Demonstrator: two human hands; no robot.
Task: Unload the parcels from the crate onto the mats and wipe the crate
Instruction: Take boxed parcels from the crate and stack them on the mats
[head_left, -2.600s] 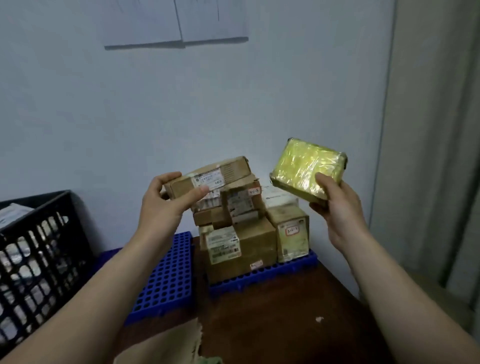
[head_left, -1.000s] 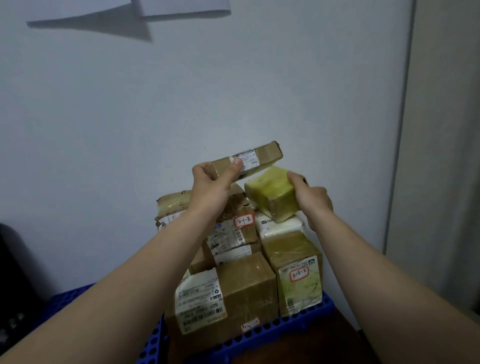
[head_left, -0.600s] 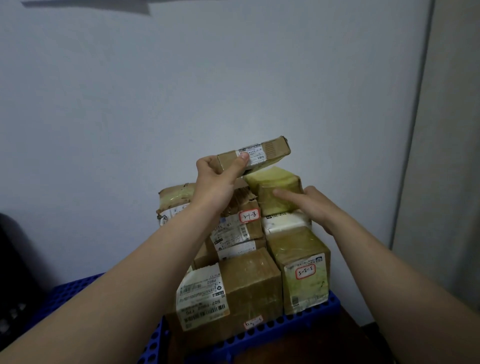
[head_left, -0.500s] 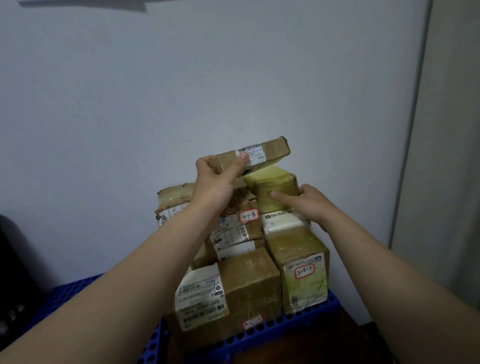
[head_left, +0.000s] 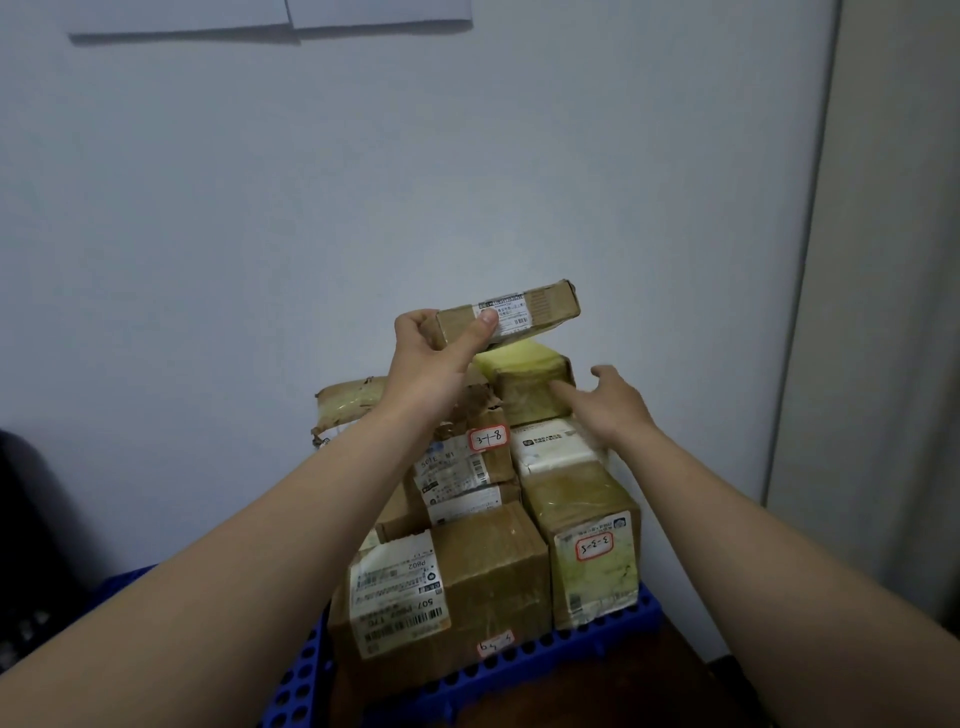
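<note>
My left hand (head_left: 436, 364) grips a flat brown parcel (head_left: 540, 309) with a white label, held in the air just above the stack. A yellow-wrapped parcel (head_left: 524, 382) rests on top of the stack of several cardboard parcels (head_left: 483, 571). My right hand (head_left: 613, 402) is beside the yellow parcel's right front, fingers spread, holding nothing. The stack stands on a blue perforated mat (head_left: 597, 644) against the wall. The black crate (head_left: 21, 571) shows only as a dark edge at the far left.
A second blue mat (head_left: 296, 691) lies left of the stack. The dark wooden surface (head_left: 623, 696) shows in front. The white wall is right behind the stack, and a pale curtain (head_left: 893, 364) hangs on the right.
My right hand set the yellow parcel on top of the stack, let go and has drawn slightly back. My left hand still holds the flat brown parcel at the same height.
</note>
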